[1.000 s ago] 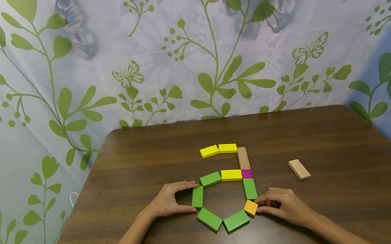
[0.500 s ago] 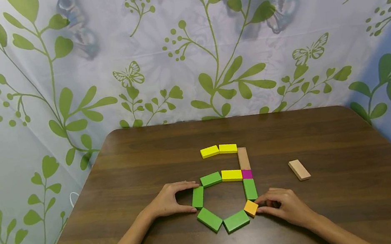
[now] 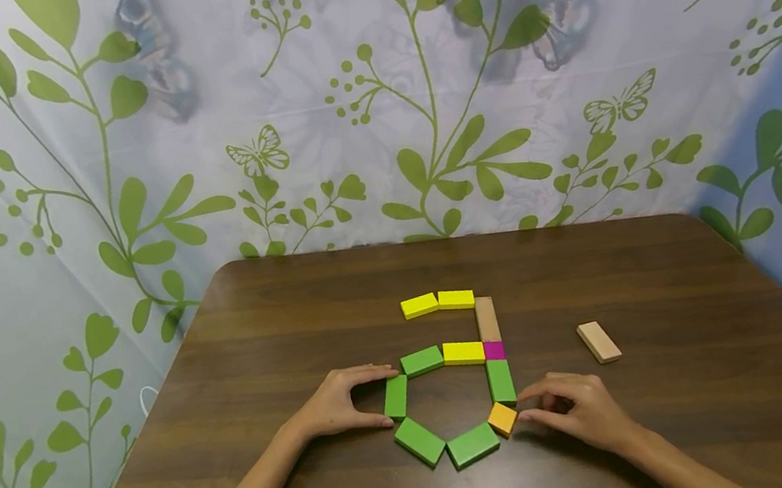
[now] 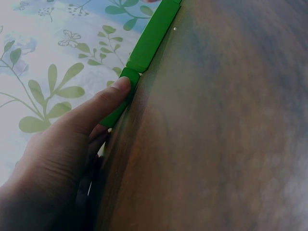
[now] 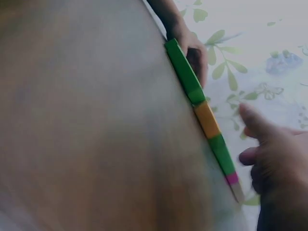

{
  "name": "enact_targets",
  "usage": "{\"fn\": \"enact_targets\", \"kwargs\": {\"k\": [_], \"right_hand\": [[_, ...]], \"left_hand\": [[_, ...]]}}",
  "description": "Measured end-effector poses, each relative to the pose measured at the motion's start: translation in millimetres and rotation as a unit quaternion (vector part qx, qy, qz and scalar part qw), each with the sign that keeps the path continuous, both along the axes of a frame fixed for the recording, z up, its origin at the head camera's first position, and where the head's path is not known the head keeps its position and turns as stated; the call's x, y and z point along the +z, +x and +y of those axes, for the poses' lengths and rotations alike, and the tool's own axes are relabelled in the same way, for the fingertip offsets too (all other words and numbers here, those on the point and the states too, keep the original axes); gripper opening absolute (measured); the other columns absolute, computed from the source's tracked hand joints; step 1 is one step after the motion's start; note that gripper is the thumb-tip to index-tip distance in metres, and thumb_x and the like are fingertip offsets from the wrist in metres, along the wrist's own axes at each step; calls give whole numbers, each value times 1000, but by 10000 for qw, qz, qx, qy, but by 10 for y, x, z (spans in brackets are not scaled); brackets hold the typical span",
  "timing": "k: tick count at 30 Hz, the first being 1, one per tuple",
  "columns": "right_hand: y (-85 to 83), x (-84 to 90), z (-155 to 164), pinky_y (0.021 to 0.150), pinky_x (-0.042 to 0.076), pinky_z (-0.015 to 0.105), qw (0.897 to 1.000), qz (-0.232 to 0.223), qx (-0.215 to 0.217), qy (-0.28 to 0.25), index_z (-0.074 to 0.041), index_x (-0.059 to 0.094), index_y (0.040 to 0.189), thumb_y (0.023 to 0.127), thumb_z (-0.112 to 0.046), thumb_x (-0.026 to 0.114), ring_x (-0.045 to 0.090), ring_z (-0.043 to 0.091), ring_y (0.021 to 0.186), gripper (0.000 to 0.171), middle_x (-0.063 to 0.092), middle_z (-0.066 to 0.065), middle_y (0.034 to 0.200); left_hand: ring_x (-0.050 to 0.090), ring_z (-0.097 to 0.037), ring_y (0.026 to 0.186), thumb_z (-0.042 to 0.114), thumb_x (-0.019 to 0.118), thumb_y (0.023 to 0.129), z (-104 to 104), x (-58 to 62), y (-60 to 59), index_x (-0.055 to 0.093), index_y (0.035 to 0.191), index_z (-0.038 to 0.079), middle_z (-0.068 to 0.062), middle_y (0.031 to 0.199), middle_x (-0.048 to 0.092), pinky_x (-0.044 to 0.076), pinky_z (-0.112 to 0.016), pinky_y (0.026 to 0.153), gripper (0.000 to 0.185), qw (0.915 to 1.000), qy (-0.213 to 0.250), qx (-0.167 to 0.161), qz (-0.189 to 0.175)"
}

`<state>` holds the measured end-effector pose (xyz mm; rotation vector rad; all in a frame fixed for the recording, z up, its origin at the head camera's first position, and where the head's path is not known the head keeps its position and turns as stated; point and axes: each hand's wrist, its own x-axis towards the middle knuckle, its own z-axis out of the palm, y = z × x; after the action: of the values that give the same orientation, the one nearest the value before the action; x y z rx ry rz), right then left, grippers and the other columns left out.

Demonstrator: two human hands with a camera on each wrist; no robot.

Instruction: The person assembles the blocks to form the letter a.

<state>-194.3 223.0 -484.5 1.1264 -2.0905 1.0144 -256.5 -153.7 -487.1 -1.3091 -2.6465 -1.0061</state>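
Leaf-printed cloth backs a dark wooden table. On it lies a ring of flat blocks. Relaxed and holding nothing, the left hand touches a green block at the ring's left with thumb and forefinger. Loosely curled, gripping nothing, the right hand sits just beside the orange block.

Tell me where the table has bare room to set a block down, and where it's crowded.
Bare wood lies along the table's far edge behind the yellow blocks, to the left of the left hand, and between the block ring and the loose tan block. It is crowded at the ring, where the right hand sits by the orange block.
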Motion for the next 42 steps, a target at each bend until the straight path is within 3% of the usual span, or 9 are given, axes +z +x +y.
{"fn": "enact_targets", "kwargs": {"k": [6, 11, 17, 20, 23, 26, 30, 36, 42], "right_hand": [[-109, 202, 287, 47, 35, 13, 9980, 300, -441, -343, -8, 70, 83, 54, 2, 81, 43, 3, 54, 33, 52, -9, 63], [-217, 232, 689, 60, 41, 13, 9921, 227, -1225, -154, -6, 71, 92, 52, 5, 80, 51, 5, 68, 42, 62, -3, 75], [-334, 154, 1093, 87, 31, 4, 9778, -774, -1919, 327, -10, 60, 118, 59, -3, 81, 46, 1, 107, 63, 59, 5, 114], [-354, 119, 1224, 94, 25, 7, 9696, -1404, -1931, 536, -12, 51, 128, 64, -8, 80, 37, -2, 118, 70, 50, 5, 127], [-360, 91, 1311, 102, 26, 32, 9582, -2191, -1706, 691, -16, 41, 136, 69, -13, 77, 29, -6, 123, 75, 41, 3, 137], [-368, 56, 1360, 94, 26, 57, 9420, -2867, -1512, 868, -21, 33, 140, 72, -19, 75, 22, -11, 124, 80, 33, -1, 142], [-385, 15, 1393, 88, 31, 58, 9278, -3247, -1427, 1161, -25, 29, 141, 75, -25, 73, 23, -7, 125, 80, 31, -2, 144], [-400, 19, 1413, 83, 36, 58, 9197, -3414, -1424, 1319, -26, 32, 139, 79, -28, 69, 33, 32, 123, 71, 34, 1, 142], [-384, 30, 1400, 83, 36, 57, 9210, -3304, -1578, 1327, -26, 39, 136, 78, -29, 70, 36, 34, 120, 66, 39, 2, 138]], "left_hand": [[45, -19, 120, 52, 69, 70, 7, 9, 7, 52, 126, 26, 5, 127, 52, 40, -40, 95, 64, 10000, 32, 3, -14], [44, -17, 121, 52, 69, 71, 12, 13, 9, 52, 126, 26, 6, 128, 52, 40, -39, 96, 64, 10000, 40, -41, -56], [45, -18, 120, 50, 69, 71, -1, -4, 8, 52, 127, 24, 5, 128, 52, 41, -40, 95, 64, 10000, 75, -50, -13], [45, -19, 120, 49, 70, 71, -5, -10, 12, 52, 127, 23, 5, 128, 52, 41, -40, 95, 64, 9999, 93, -60, 1], [46, -19, 120, 48, 70, 71, -4, -10, 18, 53, 126, 23, 4, 128, 52, 40, -40, 95, 64, 9999, 109, -69, 12], [47, -19, 119, 47, 71, 71, -4, -6, 25, 53, 126, 22, 3, 127, 53, 40, -40, 95, 63, 9998, 153, -92, 41], [47, -18, 119, 46, 72, 71, -1, -5, 30, 54, 125, 21, 2, 126, 54, 41, -40, 95, 62, 9998, 178, -105, 72], [46, -18, 120, 48, 70, 71, 3, -13, 18, 53, 126, 22, 4, 127, 53, 40, -40, 95, 63, 9999, 131, -100, 24], [47, -17, 119, 49, 70, 71, 8, -13, 4, 53, 126, 23, 5, 127, 53, 41, -40, 95, 63, 9998, 108, -92, 106]]}}
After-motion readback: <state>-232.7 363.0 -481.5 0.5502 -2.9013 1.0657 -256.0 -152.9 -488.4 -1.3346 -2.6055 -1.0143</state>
